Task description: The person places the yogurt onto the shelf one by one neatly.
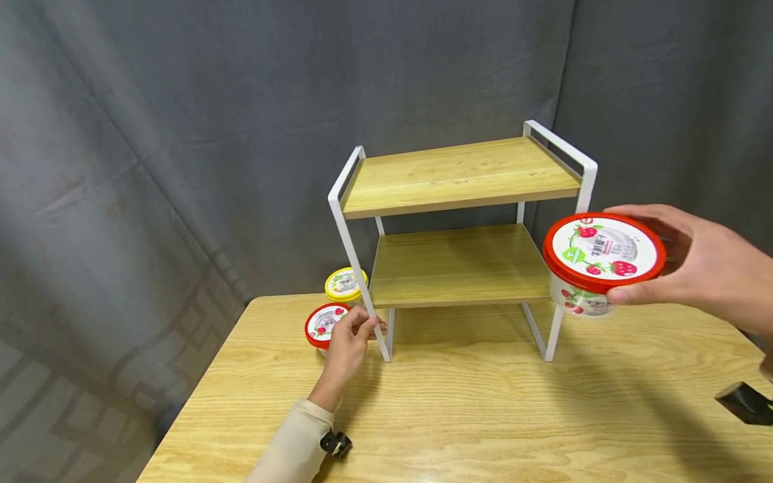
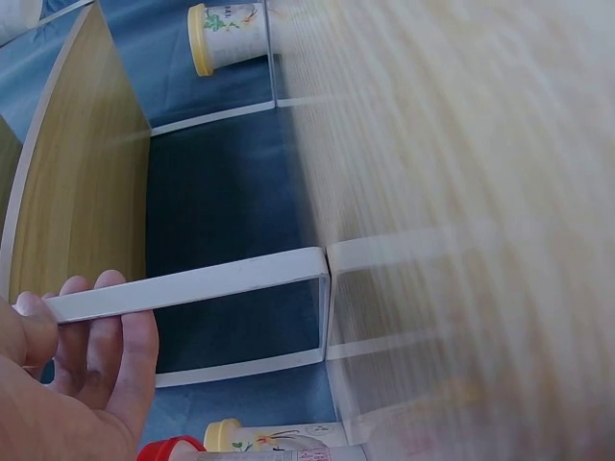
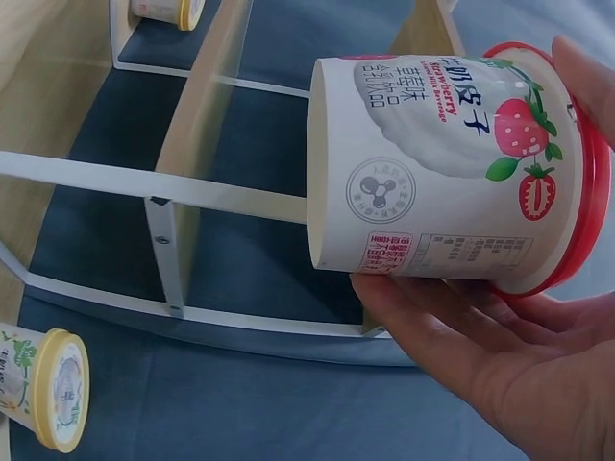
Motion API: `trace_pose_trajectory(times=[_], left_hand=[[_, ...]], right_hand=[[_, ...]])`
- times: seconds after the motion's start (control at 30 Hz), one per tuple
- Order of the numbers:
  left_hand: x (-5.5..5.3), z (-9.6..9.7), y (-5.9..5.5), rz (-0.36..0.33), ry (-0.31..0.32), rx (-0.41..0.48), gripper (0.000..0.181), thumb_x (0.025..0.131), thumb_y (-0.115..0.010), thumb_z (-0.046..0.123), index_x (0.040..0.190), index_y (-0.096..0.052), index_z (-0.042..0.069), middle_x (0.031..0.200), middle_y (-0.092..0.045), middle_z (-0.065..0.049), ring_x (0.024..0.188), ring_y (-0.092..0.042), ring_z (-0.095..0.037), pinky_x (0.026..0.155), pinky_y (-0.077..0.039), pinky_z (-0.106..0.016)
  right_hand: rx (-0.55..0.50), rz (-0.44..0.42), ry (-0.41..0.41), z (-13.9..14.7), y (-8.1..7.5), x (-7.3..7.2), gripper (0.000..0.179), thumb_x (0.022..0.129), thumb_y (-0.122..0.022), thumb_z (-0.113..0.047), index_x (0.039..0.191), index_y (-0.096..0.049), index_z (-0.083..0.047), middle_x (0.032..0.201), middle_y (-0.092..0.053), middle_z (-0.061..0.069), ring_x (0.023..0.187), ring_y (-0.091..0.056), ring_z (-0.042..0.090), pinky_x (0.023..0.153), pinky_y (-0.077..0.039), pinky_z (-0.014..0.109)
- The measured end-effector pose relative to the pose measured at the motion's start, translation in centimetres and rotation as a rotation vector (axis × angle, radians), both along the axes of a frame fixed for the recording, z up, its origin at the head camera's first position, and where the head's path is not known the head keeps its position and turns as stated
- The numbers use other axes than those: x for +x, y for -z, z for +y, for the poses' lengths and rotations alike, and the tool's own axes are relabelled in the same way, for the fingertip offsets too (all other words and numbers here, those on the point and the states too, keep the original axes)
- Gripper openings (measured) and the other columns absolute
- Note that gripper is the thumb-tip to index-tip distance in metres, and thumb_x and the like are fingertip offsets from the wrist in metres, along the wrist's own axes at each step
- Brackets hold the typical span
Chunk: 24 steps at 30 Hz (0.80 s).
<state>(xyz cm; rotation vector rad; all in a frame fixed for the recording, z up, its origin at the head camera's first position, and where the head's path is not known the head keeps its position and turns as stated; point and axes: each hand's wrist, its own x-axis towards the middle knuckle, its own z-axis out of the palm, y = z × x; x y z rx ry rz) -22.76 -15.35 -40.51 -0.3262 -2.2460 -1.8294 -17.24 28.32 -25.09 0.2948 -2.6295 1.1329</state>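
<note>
Table (image 1: 235,416) bears a red-lidded tub (image 1: 319,325) at left, a yellow-lidded tub (image 1: 345,284) just behind it. Left hand (image 1: 347,341) grips the front left leg (image 1: 352,255) of a rack (image 1: 455,176). Another yellow-lidded tub (image 3: 60,392) stands right of the rack; beside it, the right hand (image 1: 694,258) grasps a strawberry tub (image 1: 604,255) well above the table.

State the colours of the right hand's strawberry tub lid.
The lid is red around a berry-printed white top; the head view shows it best.

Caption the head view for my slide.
Right hand holds a red-lidded tub near a wooden shelf; left hand grips its white leg.
</note>
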Motion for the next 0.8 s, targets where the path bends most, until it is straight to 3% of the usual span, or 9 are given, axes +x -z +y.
trace_pose_trajectory(times=[0.23,0.5,0.8], left_hand=[[0.0,0.0,0.0,0.027,0.014,-0.015,0.012,0.099,-0.056,0.001,0.092,-0.056,-0.009,0.096,-0.07,-0.031,0.087,-0.073,-0.028,0.076,-0.061,-0.029],[-0.1,0.0,0.2,0.002,0.007,-0.006,0.012,0.099,-0.055,0.0,0.092,-0.056,-0.01,0.097,-0.07,-0.031,0.09,-0.072,-0.037,0.076,-0.061,-0.028],[-0.4,0.0,0.5,0.008,0.009,0.001,0.012,0.099,-0.055,-0.001,0.092,-0.056,-0.01,0.095,-0.069,-0.031,0.089,-0.073,-0.036,0.075,-0.061,-0.028]], right_hand=[[-0.054,0.028,-0.043,0.0,-0.7,0.3,0.093,0.067,-0.09,-0.001,0.142,-0.043,-0.031,0.118,-0.054,-0.015,0.091,-0.054,-0.004,0.065,-0.05,0.008],[-0.044,0.05,-0.053,-0.4,-1.4,0.2,0.094,0.066,-0.091,-0.001,0.142,-0.044,-0.03,0.118,-0.055,-0.013,0.092,-0.054,-0.003,0.066,-0.05,0.007],[-0.061,0.05,-0.086,-0.2,-2.2,-0.3,0.096,0.066,-0.09,0.001,0.144,-0.043,-0.027,0.122,-0.055,-0.01,0.096,-0.055,-0.002,0.068,-0.052,0.008]])
